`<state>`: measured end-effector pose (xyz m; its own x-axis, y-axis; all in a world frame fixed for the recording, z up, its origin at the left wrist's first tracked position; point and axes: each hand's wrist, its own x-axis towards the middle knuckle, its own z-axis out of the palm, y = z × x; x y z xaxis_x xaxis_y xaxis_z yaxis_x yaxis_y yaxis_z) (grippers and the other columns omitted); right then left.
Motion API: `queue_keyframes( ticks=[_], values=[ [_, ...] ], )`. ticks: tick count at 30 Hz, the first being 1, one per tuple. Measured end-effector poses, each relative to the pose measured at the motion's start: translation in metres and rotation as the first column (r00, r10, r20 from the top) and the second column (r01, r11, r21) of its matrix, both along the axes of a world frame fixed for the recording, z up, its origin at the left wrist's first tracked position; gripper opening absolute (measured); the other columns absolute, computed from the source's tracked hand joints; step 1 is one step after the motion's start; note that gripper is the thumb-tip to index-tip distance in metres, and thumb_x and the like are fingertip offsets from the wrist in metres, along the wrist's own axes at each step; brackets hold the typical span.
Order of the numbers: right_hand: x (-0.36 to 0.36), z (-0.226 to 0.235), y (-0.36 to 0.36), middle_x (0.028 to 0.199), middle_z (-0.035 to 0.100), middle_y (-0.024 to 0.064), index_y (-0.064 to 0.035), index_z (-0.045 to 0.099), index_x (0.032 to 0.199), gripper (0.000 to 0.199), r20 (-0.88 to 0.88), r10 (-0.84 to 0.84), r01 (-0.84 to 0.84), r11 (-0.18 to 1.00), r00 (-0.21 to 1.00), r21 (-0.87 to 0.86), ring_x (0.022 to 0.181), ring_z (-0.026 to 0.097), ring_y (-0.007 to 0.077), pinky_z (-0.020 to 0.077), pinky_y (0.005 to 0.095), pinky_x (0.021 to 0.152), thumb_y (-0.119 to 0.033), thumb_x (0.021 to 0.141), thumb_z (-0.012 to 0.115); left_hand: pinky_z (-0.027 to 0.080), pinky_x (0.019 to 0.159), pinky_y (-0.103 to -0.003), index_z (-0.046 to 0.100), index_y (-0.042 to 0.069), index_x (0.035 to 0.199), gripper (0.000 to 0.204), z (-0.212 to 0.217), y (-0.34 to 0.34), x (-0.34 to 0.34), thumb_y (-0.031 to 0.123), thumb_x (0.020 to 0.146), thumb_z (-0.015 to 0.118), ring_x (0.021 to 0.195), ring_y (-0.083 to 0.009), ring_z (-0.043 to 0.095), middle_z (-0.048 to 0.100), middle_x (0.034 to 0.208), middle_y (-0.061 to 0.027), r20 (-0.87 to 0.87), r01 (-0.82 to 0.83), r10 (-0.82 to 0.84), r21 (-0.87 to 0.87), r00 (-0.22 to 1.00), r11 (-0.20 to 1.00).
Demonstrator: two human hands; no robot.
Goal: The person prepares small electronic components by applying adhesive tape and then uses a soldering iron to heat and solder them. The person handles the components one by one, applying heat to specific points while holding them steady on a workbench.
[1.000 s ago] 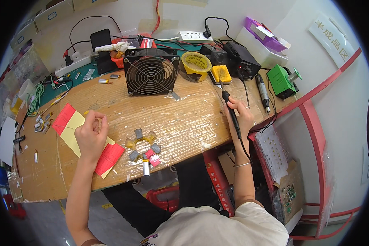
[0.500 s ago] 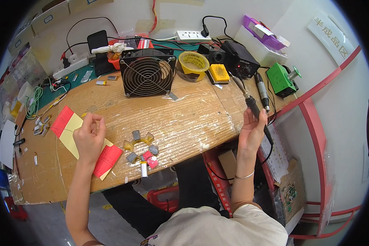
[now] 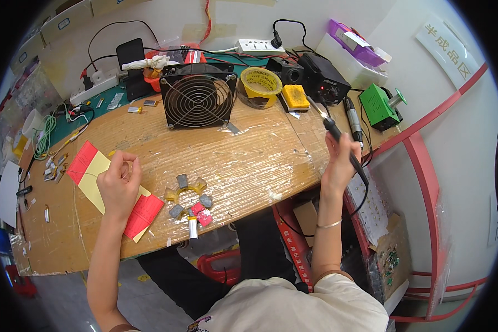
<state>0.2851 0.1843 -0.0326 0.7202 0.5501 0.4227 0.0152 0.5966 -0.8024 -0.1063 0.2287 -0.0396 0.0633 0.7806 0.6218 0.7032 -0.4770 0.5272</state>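
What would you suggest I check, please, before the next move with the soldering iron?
1. Soldering iron held by its handle: ok, in the right hand.
2. Left hand away from the iron: ok, curled over the red-and-yellow paper.
3. Cord lying fully on the table: not ok, it hangs below the edge.
4. Power box light on: ok, glowing red.
5. Sponge damp: cannot tell.
6. Fan spinning: cannot tell.

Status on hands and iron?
Right hand gripping soldering iron, tip pointing away. Left hand curled over red-and-yellow paper. Grey handpiece close beyond right hand.
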Motion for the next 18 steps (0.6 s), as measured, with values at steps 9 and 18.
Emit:
queue_keyframes(
  ticks=[9, 18],
  values=[
    [0.005, -0.013, 0.024, 0.091, 0.068, 0.0132, 0.0004, 0.060, 0.082, 0.011, 0.684, -0.060, 0.256, 0.948, 0.727, -0.190, 0.080, 0.064, 0.0147, 0.0498, 0.0256, 0.071, -0.003, 0.077, 0.070, 0.023, 0.041, -0.027, 0.055, 0.005, 0.079, 0.008, 0.000, -0.001, 0.000, 0.004, 0.081, 0.062, 0.039, -0.0083, 0.028, 0.031, 0.045, -0.0001, -0.002, 0.019, -0.019, -0.024, 1.000, 1.000],
    [-0.007, -0.010, 0.007, 0.092, 0.067, 0.0123, -0.0010, 0.058, 0.075, 0.013, 0.938, -0.053, 0.365, 0.927, 0.342, -0.081, 0.081, 0.066, 0.0252, 0.0512, 0.0309, 0.070, -0.002, 0.073, 0.071, 0.026, 0.040, -0.028, 0.056, 0.006, 0.078, 0.009, 0.002, -0.002, 0.001, 0.006, 0.079, 0.064, 0.036, -0.0111, 0.031, 0.032, 0.043, -0.0010, -0.021, 0.012, -0.012, -0.009, 1.000, 1.000]
  ],
)
